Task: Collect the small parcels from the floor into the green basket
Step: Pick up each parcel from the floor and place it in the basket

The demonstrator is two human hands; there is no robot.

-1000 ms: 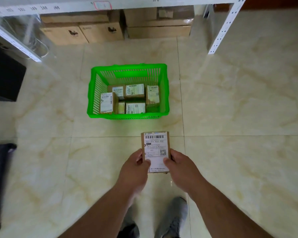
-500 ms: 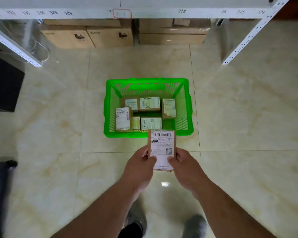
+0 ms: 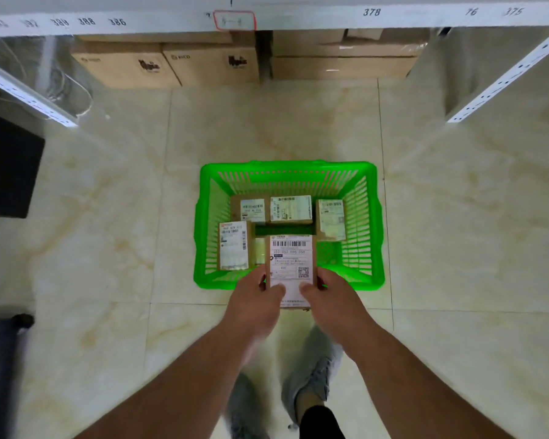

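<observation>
A green slatted basket (image 3: pixel 370 226) stands on the tiled floor just ahead of my feet. Several small cardboard parcels with white labels lie inside it, such as one at the left (image 3: pixel 233 245) and one at the back (image 3: pixel 290 209). I hold another small parcel (image 3: pixel 290 264), label up, over the basket's near rim. My left hand (image 3: pixel 255 301) grips its left edge and my right hand (image 3: pixel 335 301) grips its right edge, thumbs on the label.
A white metal shelf rack (image 3: pixel 171 22) with numbered labels crosses the top, and large cardboard boxes (image 3: pixel 210 63) sit beneath it. Slanted rack posts stand at left (image 3: pixel 29 96) and right (image 3: pixel 501 77). A black object (image 3: pixel 7 166) is at the left edge.
I have stepped closer to the basket. The held parcel has moved forward from over the floor tiles to over the basket's near rim, both hands still on it.
</observation>
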